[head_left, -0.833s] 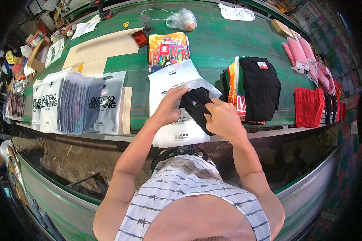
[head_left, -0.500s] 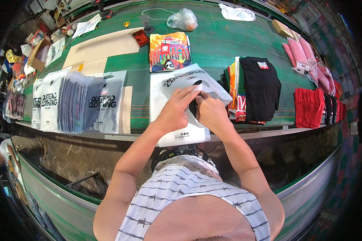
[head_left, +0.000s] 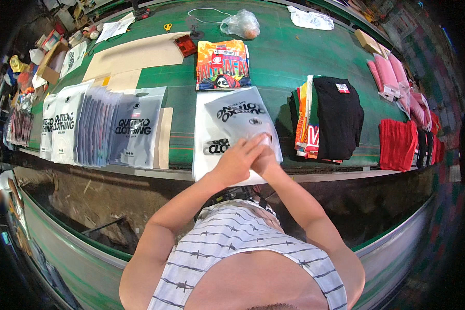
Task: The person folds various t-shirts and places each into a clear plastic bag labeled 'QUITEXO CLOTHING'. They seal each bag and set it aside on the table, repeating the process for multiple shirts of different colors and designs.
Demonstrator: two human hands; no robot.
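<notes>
Green desk point(head_left: 289, 57); at its near edge, a white printed bag point(head_left: 243, 111), presumably light, soft and slippery, best held by its side edges. Left hand point(head_left: 237, 159) and right hand point(head_left: 265, 161) meet upon it; from here I cannot tell whether either grip pinches film.

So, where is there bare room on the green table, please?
Widest: between the printed garment, black garment and pink packages. Narrower: between the beige board and white bags. Crowded: the left end, with standing bags and a carton.
</notes>
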